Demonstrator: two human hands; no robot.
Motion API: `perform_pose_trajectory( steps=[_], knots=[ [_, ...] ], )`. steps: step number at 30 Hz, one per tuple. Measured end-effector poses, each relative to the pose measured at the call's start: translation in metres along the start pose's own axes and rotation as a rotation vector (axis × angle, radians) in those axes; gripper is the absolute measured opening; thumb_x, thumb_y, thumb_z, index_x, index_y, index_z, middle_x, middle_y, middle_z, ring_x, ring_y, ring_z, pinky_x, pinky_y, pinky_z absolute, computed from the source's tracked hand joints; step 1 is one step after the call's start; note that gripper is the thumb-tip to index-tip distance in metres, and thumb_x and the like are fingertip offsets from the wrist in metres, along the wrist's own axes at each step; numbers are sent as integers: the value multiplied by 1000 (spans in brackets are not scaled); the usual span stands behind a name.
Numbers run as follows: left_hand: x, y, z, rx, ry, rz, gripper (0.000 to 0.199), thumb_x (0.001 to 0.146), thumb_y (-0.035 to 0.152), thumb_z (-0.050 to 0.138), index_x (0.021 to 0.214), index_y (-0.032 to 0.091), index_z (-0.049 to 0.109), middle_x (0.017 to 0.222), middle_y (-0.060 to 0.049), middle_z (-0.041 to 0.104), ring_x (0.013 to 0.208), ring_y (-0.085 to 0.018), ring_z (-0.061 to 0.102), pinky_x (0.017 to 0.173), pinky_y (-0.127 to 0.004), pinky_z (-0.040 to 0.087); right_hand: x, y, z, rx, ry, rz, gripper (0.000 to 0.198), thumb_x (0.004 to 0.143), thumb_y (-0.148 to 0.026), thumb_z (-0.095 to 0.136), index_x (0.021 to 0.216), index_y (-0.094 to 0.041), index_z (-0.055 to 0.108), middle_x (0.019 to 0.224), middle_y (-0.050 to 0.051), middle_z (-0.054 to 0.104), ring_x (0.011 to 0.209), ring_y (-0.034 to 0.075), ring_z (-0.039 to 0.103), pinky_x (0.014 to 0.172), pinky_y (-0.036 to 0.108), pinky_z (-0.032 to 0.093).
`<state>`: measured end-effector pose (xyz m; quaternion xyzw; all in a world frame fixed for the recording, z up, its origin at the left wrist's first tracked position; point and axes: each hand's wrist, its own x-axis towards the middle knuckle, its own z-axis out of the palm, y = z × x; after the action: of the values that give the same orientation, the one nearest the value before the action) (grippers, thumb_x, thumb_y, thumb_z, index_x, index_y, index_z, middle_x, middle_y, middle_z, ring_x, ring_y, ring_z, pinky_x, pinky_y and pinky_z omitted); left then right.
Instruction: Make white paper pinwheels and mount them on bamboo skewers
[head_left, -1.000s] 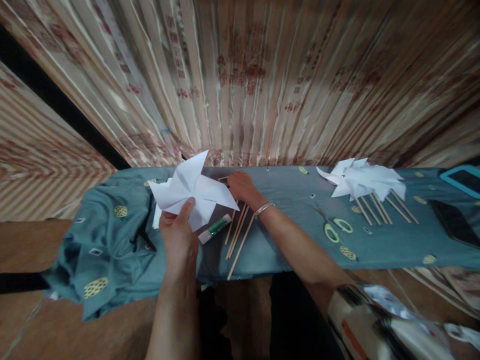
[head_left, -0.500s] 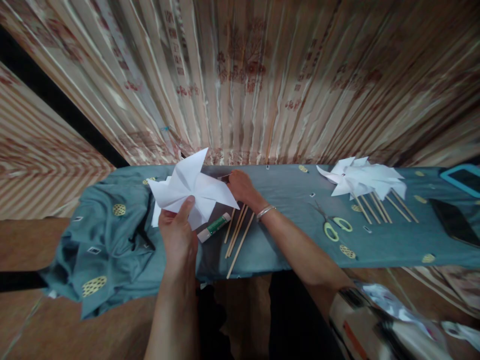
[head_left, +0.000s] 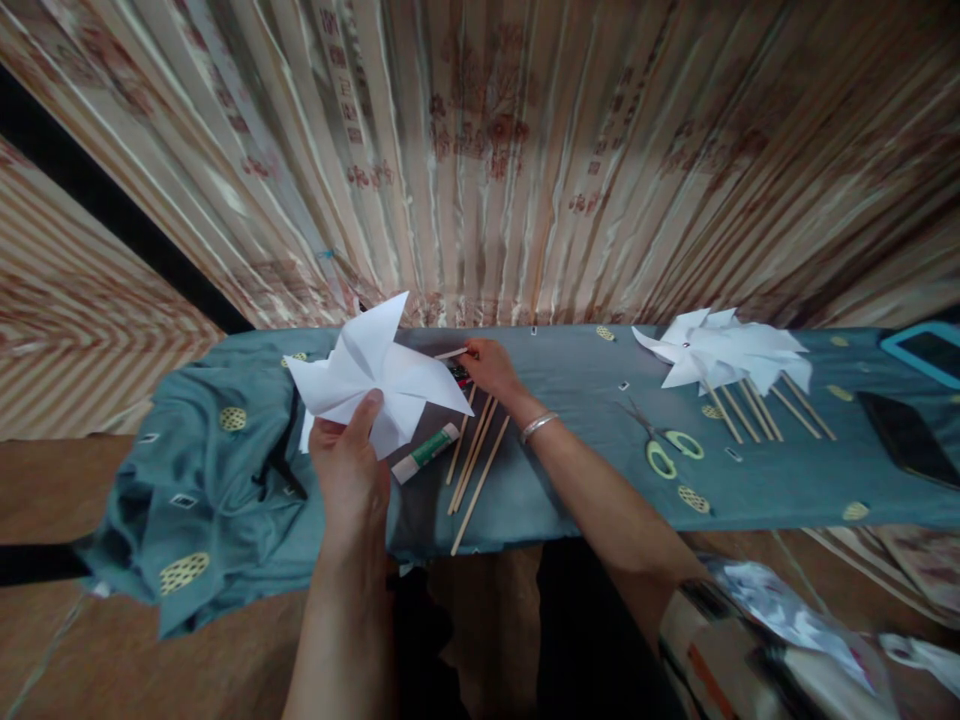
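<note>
A white paper pinwheel (head_left: 397, 375) is pinched at its centre by my left hand (head_left: 352, 450), with the thumb on top of the folded points. To its right, my right hand (head_left: 491, 370) has its fingertips closed on the end of a thin pale strip (head_left: 451, 353), whose kind I cannot make out. A small dark and red item (head_left: 461, 375) lies just below those fingers, partly hidden by the pinwheel. Several wooden sticks (head_left: 480, 470) lie below my right hand, beside a green and white glue stick (head_left: 425, 453).
Finished white pinwheels on sticks (head_left: 739, 355) lie at the right. Nearer me are green-handled scissors (head_left: 661, 445). A dark phone (head_left: 907, 435) and a blue-framed device (head_left: 926, 355) sit at the far right. The grey-green cloth (head_left: 570, 480) bunches up at the left, and a curtain (head_left: 487, 200) hangs behind.
My right hand has shifted slightly, and the pale strip at its fingertips and the dark and red item now show more clearly. My left hand still holds the pinwheel.
</note>
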<state>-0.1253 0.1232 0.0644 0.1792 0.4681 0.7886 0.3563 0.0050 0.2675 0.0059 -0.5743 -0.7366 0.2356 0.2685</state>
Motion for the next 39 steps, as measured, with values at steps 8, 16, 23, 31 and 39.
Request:
perform_pose_trajectory(
  steps=[8, 16, 23, 31, 39],
  knots=[
    [1, -2, 1, 14, 32, 16, 30, 55, 16, 77, 84, 17, 67, 85, -2, 74, 79, -18, 70, 85, -33, 56, -12, 15, -4, 373, 6, -13, 22, 84, -23, 58, 64, -16, 68, 91, 4, 74, 85, 16, 67, 79, 27, 48],
    [-3, -8, 4, 3, -42, 8, 27, 52, 16, 78, 77, 17, 66, 81, -1, 74, 76, -17, 69, 84, -32, 56, -99, 67, -40, 453, 109, 36, 29, 83, -43, 57, 69, -19, 66, 104, 9, 73, 90, 20, 68, 81, 33, 51],
    [-21, -27, 17, 52, -129, 0, 27, 53, 19, 80, 77, 16, 67, 78, -1, 72, 75, -16, 67, 80, -29, 54, -165, 98, -77, 197, 260, 63, 17, 83, -31, 56, 69, -21, 60, 117, 14, 65, 116, 28, 57, 104, 48, 36],
    [-41, -58, 39, 109, -287, -40, 41, 58, 23, 78, 97, 17, 66, 80, -2, 73, 76, -18, 68, 79, -31, 54, -183, 112, -83, 56, 221, 5, 15, 85, -30, 57, 80, -19, 66, 123, 15, 63, 122, 27, 54, 106, 46, 38],
    [-52, -74, 58, 110, -352, -93, 44, 58, 23, 77, 99, 16, 65, 78, -2, 71, 76, -20, 68, 75, -33, 54, -178, 125, -94, 123, 167, -6, 23, 88, -27, 52, 101, -22, 70, 128, 11, 62, 122, 23, 56, 107, 43, 39]
  ],
)
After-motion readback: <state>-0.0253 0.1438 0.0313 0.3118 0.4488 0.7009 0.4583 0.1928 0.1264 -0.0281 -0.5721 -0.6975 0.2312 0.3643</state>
